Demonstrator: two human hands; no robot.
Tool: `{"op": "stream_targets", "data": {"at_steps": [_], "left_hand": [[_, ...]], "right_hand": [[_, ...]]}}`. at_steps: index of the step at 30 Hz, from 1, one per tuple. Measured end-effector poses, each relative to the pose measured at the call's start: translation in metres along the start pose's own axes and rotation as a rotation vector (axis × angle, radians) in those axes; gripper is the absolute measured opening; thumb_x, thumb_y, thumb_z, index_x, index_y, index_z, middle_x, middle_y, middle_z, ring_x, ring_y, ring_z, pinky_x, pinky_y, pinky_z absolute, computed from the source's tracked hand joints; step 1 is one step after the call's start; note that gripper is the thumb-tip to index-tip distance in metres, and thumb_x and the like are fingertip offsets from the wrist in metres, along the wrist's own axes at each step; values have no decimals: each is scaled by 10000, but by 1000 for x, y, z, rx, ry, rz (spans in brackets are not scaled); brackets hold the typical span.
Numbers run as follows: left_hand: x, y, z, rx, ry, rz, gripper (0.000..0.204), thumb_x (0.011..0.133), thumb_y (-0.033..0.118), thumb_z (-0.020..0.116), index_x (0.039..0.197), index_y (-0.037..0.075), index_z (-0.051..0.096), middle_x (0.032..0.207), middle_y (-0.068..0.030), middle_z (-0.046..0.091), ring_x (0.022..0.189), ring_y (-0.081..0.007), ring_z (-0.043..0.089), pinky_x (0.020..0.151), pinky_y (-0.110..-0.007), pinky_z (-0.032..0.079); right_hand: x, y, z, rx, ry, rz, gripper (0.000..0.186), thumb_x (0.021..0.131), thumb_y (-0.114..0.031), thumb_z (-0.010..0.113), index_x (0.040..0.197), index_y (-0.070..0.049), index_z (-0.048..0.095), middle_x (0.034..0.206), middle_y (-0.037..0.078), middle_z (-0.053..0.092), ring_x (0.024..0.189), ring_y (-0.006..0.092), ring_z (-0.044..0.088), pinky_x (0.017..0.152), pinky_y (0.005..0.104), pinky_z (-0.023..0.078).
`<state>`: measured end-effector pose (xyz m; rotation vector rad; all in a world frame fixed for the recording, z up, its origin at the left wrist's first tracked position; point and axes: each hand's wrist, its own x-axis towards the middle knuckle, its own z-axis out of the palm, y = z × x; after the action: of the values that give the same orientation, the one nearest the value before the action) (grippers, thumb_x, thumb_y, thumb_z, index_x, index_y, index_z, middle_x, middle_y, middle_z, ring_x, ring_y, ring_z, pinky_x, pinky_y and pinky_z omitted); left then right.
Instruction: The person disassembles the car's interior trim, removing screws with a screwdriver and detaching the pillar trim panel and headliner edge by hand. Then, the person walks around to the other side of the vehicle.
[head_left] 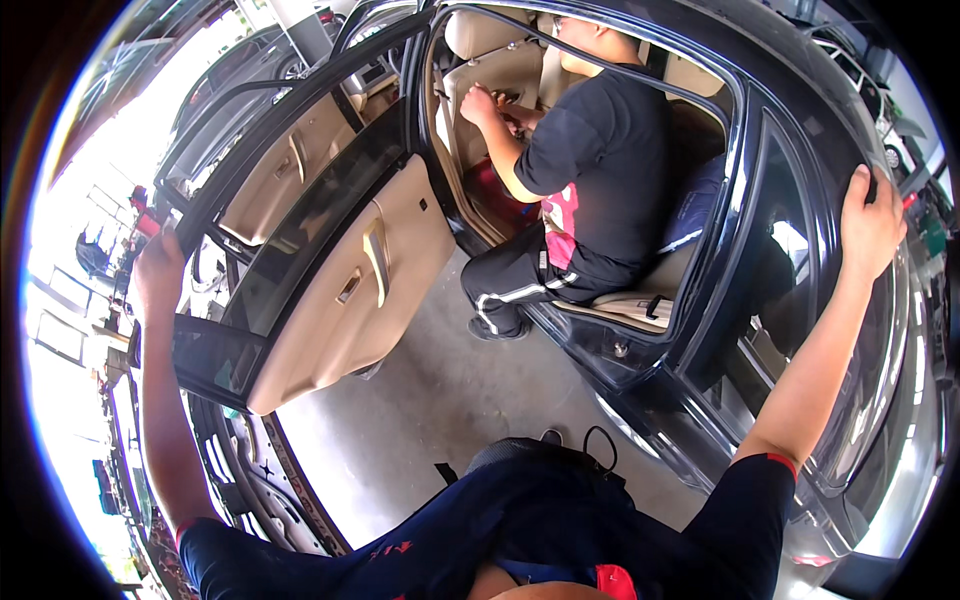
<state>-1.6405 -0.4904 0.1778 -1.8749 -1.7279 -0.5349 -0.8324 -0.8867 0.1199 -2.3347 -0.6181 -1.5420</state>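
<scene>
My left hand [158,275] is closed at the outer upper corner of the open rear car door [345,285], which has a beige inner panel and a dark window frame. Just above those fingers shows a small red object [146,213]; I cannot tell whether the hand touches it. Out to the right, my right hand [870,228] rests on the edge of the dark car's roof [800,110], fingers apart. Between my arms, a person in a black T-shirt [610,150] sits sideways in the rear doorway, both hands raised near the front seat back [480,85]. What those hands hold is unclear.
The front door [280,170] also stands open beyond the rear one. A grey car [235,75] is parked at the far left. Below left, a door-like panel [270,490] stands near my left arm. The concrete floor [440,370] lies between me and the car.
</scene>
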Motion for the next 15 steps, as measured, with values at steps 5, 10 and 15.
{"op": "stream_targets", "data": {"at_steps": [5,10,15], "left_hand": [[-3,-3,-2,21,29,19,502,1040,450,393,1038,87,741,969,-275,712,926,-502,681,823,-592,539],[-10,20,-17,39,-28,-40,478,1034,450,410,1084,107,739,930,-270,717,906,-483,694,808,-572,550],[-13,25,-23,5,-34,-67,467,1027,456,425,1071,116,742,927,-248,723,904,-476,695,807,-564,552]], "right_hand": [[1,2,3,-13,8,-25,553,1015,-552,479,1324,-143,687,1342,137,669,1297,324,582,1141,448,380],[3,15,8,-82,11,-58,542,1026,-539,468,1329,-144,684,1347,115,669,1290,313,588,1135,450,393],[2,13,9,-77,-19,-38,557,1031,-551,446,1356,-157,669,1404,104,640,1350,293,544,1182,436,343]]}}
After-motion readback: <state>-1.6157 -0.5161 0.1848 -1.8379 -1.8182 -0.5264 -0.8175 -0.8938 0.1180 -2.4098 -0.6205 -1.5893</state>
